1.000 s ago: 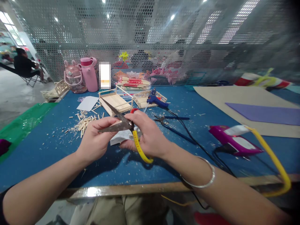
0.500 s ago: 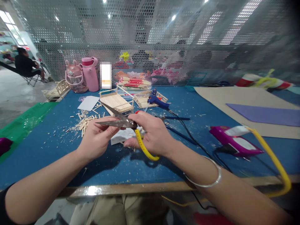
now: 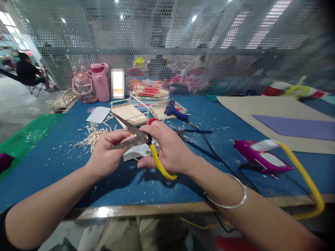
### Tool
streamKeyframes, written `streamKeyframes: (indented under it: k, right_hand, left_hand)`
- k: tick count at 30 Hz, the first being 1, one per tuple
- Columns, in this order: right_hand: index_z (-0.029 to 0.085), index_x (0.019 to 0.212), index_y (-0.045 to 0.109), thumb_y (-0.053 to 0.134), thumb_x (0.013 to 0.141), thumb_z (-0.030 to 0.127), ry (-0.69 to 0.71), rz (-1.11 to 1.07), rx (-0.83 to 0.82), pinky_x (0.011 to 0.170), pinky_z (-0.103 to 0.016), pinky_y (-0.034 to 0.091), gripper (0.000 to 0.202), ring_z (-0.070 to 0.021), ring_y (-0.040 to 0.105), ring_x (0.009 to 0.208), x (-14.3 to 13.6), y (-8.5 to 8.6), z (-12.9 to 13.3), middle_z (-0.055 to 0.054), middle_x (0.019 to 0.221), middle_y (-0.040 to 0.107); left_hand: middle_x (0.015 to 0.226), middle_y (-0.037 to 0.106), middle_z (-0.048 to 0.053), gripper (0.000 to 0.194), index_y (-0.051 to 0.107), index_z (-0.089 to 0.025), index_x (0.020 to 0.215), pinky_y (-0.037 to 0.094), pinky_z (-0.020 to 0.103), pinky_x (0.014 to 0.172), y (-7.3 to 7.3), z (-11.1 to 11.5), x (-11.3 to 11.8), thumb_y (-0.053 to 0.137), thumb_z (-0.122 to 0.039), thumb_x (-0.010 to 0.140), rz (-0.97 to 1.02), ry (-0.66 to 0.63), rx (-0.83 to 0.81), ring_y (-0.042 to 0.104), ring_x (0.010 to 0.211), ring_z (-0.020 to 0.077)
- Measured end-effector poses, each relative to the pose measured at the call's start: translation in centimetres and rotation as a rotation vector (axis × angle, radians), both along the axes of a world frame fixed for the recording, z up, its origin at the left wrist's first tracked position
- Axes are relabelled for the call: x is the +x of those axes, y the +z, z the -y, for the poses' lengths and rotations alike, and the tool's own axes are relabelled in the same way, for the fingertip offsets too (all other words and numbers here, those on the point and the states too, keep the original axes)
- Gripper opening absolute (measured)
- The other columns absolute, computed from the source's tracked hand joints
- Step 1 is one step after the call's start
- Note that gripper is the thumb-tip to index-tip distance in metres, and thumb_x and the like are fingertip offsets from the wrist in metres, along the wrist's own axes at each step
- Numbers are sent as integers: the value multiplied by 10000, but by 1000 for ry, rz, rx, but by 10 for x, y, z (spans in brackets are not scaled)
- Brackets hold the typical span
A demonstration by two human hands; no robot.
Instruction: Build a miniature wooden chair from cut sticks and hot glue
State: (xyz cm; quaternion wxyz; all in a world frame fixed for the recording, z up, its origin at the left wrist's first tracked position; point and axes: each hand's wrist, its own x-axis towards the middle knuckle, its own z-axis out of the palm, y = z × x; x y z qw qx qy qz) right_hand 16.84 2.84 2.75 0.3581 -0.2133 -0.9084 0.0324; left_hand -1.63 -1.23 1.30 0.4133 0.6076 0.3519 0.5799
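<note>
My right hand (image 3: 170,148) is wrapped round the handles of a pair of scissors (image 3: 146,138), one handle red and the other covered in yellow measuring tape. The dark blades stand apart and point left. Between them, my left hand (image 3: 106,150) pinches a small pale piece, mostly hidden by the fingers. Cut wooden sticks (image 3: 95,137) lie in a pile beyond my left hand. Behind the scissors sits a small wooden stick frame (image 3: 129,113). A crumpled white paper (image 3: 136,151) shows on the table under the hands.
A blue glue gun (image 3: 176,112) with a black cord and blue-handled pliers (image 3: 200,150) lie right of centre. At the right are a purple device (image 3: 261,158) and purple sheet (image 3: 295,127). Two pink bottles (image 3: 101,83) stand at the back left. A person sits far left.
The scissor blades have opened wider, and the red handle has risen. My left fingers have shifted slightly around the small piece.
</note>
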Motion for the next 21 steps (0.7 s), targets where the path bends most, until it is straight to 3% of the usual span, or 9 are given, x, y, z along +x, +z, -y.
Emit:
streamKeyframes:
  k: [6, 16, 21]
  right_hand:
    - [154, 1101, 537, 570, 645, 743, -2, 21, 25, 724, -338, 440, 745, -199, 515, 800, 3, 2, 0, -89, 919, 577]
    - [141, 1060, 559, 559, 694, 703, 35, -23, 37, 664, -300, 458, 671, -179, 540, 751, 5, 1, -1, -86, 874, 609]
    - [142, 1025, 577, 570, 731, 653, 40, -23, 19, 637, -277, 450, 590, -166, 550, 721, 6, 1, -1, -69, 822, 619]
  left_hand:
    - [736, 724, 38, 110, 751, -196, 778, 490, 236, 595, 0, 0, -3, 702, -286, 737, -34, -4, 21, 631, 656, 158]
    - [743, 732, 30, 81, 752, -206, 763, 479, 248, 625, 4, 1, -3, 676, -235, 757, -88, 6, 68, 625, 658, 155]
    - [831, 749, -3, 118, 757, -266, 837, 482, 214, 680, 2, 0, -5, 671, -207, 783, -46, -44, 92, 648, 729, 132]
